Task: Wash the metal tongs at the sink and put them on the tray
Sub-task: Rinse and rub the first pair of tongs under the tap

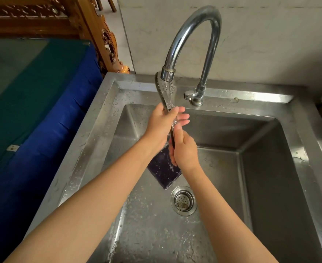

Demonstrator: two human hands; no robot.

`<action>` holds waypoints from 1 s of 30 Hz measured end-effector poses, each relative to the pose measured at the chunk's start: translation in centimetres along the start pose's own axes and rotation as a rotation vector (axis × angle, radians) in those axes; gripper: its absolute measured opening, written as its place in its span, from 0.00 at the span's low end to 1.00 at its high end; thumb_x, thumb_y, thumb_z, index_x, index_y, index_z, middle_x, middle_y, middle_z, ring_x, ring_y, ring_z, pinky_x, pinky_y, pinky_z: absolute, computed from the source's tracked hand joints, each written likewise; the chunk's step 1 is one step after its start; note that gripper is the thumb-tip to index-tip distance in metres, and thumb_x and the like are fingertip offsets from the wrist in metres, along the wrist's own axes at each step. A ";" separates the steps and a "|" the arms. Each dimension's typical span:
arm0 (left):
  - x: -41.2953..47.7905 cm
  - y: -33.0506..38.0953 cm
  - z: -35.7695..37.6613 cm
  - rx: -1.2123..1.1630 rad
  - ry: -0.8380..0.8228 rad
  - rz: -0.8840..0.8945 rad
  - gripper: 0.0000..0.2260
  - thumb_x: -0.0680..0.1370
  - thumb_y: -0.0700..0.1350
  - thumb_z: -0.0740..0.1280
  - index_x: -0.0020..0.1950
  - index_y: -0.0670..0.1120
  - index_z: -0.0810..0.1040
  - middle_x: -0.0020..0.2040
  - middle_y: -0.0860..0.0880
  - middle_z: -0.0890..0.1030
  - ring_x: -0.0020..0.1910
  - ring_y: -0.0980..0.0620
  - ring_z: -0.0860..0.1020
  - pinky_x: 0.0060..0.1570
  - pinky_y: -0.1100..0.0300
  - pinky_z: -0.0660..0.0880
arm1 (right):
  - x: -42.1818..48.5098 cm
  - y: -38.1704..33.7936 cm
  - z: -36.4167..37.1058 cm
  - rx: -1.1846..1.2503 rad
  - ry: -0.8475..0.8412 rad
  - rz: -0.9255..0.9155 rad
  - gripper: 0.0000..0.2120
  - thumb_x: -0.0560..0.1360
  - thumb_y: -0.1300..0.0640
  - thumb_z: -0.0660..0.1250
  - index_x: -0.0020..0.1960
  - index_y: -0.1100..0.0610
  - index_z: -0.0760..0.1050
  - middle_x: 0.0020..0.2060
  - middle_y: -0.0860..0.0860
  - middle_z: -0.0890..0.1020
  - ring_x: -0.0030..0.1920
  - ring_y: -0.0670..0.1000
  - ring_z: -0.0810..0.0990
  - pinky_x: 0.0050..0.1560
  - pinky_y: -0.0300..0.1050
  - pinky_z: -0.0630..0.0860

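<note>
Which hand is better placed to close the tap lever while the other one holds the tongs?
Left, probably. The left hand holds the tongs high up, nearest the tap lever. The right hand grips the handle lower down and could hold them alone.

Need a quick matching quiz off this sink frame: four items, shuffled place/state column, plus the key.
Items:
1. tongs
2. sponge
3. drain strainer
4. faucet

Place or state:
A. round, set in the floor of the sink
B. chrome, curved, water running from it
C. gripped by the left hand and the right hand, head under the stream
D. dark, low in the basin below the hands

Pairs: 1-C, 2-D, 3-A, 4-B
</note>
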State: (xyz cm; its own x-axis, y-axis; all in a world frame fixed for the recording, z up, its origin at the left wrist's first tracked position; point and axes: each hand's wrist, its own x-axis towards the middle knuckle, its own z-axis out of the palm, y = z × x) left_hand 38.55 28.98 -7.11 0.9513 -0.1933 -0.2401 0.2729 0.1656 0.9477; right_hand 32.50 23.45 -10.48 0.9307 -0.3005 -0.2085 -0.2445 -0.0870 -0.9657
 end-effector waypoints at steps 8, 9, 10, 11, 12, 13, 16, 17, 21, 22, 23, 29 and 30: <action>1.7 2.2 1.7 -0.152 0.065 -0.071 0.14 0.78 0.51 0.63 0.54 0.41 0.76 0.38 0.49 0.82 0.27 0.56 0.76 0.26 0.63 0.72 | -1.1 1.1 -0.6 -0.085 0.106 -0.072 0.24 0.81 0.45 0.48 0.31 0.53 0.66 0.25 0.47 0.71 0.24 0.43 0.68 0.26 0.31 0.65; 1.8 2.3 1.8 -0.197 0.043 -0.068 0.14 0.77 0.49 0.65 0.57 0.41 0.76 0.42 0.49 0.83 0.30 0.56 0.78 0.27 0.63 0.73 | -1.0 1.1 -0.9 -0.082 0.099 -0.071 0.24 0.81 0.44 0.48 0.31 0.53 0.66 0.24 0.47 0.71 0.25 0.44 0.68 0.27 0.31 0.65; 2.0 2.5 1.9 -0.255 0.021 -0.064 0.14 0.77 0.47 0.66 0.59 0.42 0.76 0.46 0.49 0.83 0.32 0.56 0.80 0.29 0.63 0.75 | -1.0 1.3 -1.1 -0.087 0.087 -0.069 0.24 0.80 0.44 0.48 0.31 0.53 0.66 0.24 0.47 0.70 0.25 0.45 0.68 0.28 0.33 0.66; 2.1 2.7 1.9 -0.305 0.011 -0.057 0.14 0.76 0.45 0.67 0.60 0.41 0.75 0.47 0.48 0.83 0.34 0.56 0.80 0.30 0.63 0.75 | -1.0 1.5 -1.4 -0.097 0.072 -0.066 0.23 0.80 0.43 0.49 0.32 0.54 0.66 0.24 0.47 0.70 0.25 0.46 0.68 0.29 0.37 0.66; 2.3 2.9 1.8 -0.341 0.007 -0.047 0.14 0.76 0.44 0.67 0.59 0.40 0.75 0.47 0.48 0.82 0.33 0.55 0.80 0.31 0.63 0.76 | -1.0 1.8 -1.6 -0.106 0.056 -0.059 0.23 0.80 0.42 0.51 0.33 0.55 0.66 0.24 0.48 0.70 0.25 0.47 0.68 0.30 0.40 0.66; 2.3 3.1 1.7 -0.349 0.010 -0.041 0.12 0.76 0.46 0.66 0.57 0.41 0.75 0.44 0.49 0.82 0.32 0.55 0.79 0.30 0.63 0.75 | -1.1 2.1 -1.9 -0.114 0.039 -0.052 0.22 0.79 0.42 0.52 0.34 0.56 0.66 0.25 0.48 0.70 0.26 0.48 0.67 0.30 0.42 0.66; 2.0 3.4 1.8 -0.300 0.048 -0.110 0.17 0.79 0.56 0.58 0.44 0.44 0.76 0.28 0.51 0.78 0.23 0.56 0.72 0.24 0.64 0.70 | -1.2 3.1 -2.5 -0.222 -0.027 -0.067 0.21 0.78 0.42 0.56 0.38 0.59 0.66 0.26 0.48 0.69 0.28 0.50 0.66 0.32 0.47 0.65; 1.8 3.3 2.0 -0.264 0.077 -0.139 0.20 0.79 0.59 0.56 0.41 0.44 0.75 0.25 0.51 0.76 0.21 0.55 0.70 0.22 0.64 0.68 | -1.3 3.3 -2.6 -0.277 -0.051 -0.075 0.21 0.78 0.42 0.56 0.40 0.60 0.66 0.27 0.48 0.69 0.29 0.50 0.66 0.32 0.47 0.65; 1.4 2.7 2.9 -0.075 0.219 -0.148 0.24 0.75 0.65 0.57 0.38 0.43 0.73 0.23 0.49 0.76 0.20 0.53 0.70 0.21 0.63 0.68 | -2.0 4.2 -2.6 -0.312 -0.114 -0.080 0.16 0.78 0.46 0.59 0.40 0.57 0.66 0.26 0.48 0.71 0.26 0.47 0.67 0.30 0.44 0.66; 1.4 2.5 3.0 -0.039 0.255 -0.117 0.23 0.76 0.63 0.58 0.39 0.44 0.73 0.24 0.49 0.77 0.21 0.53 0.73 0.22 0.63 0.71 | -2.1 4.3 -2.6 -0.293 -0.114 -0.078 0.15 0.78 0.47 0.59 0.38 0.54 0.65 0.26 0.48 0.71 0.25 0.47 0.68 0.29 0.42 0.66; 1.4 2.2 3.0 -0.019 0.275 -0.076 0.20 0.76 0.61 0.59 0.41 0.44 0.74 0.26 0.48 0.79 0.22 0.54 0.75 0.24 0.63 0.73 | -2.3 4.3 -2.6 -0.267 -0.111 -0.074 0.14 0.78 0.47 0.59 0.37 0.53 0.64 0.26 0.48 0.72 0.25 0.46 0.68 0.29 0.40 0.66; 2.4 2.6 2.2 -0.180 0.031 0.122 0.05 0.79 0.35 0.61 0.53 0.40 0.74 0.37 0.45 0.79 0.33 0.52 0.81 0.38 0.57 0.81 | -3.2 4.4 -3.5 0.050 -0.161 0.009 0.14 0.80 0.52 0.58 0.38 0.58 0.66 0.25 0.49 0.70 0.22 0.45 0.65 0.26 0.38 0.65; 2.5 2.8 1.9 -0.225 -0.043 0.118 0.07 0.79 0.33 0.60 0.55 0.39 0.75 0.39 0.44 0.80 0.36 0.51 0.82 0.42 0.56 0.81 | -3.3 4.2 -3.7 0.108 -0.174 0.019 0.14 0.80 0.52 0.58 0.38 0.58 0.66 0.24 0.49 0.68 0.22 0.45 0.64 0.25 0.38 0.64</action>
State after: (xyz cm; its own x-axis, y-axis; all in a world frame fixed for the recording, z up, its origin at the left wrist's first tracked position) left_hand 41.41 27.09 -4.70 0.9727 -0.2002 -0.1173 0.1903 0.3991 0.8970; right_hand 27.39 20.62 -13.23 0.9613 -0.1320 -0.2417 -0.2408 0.0224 -0.9703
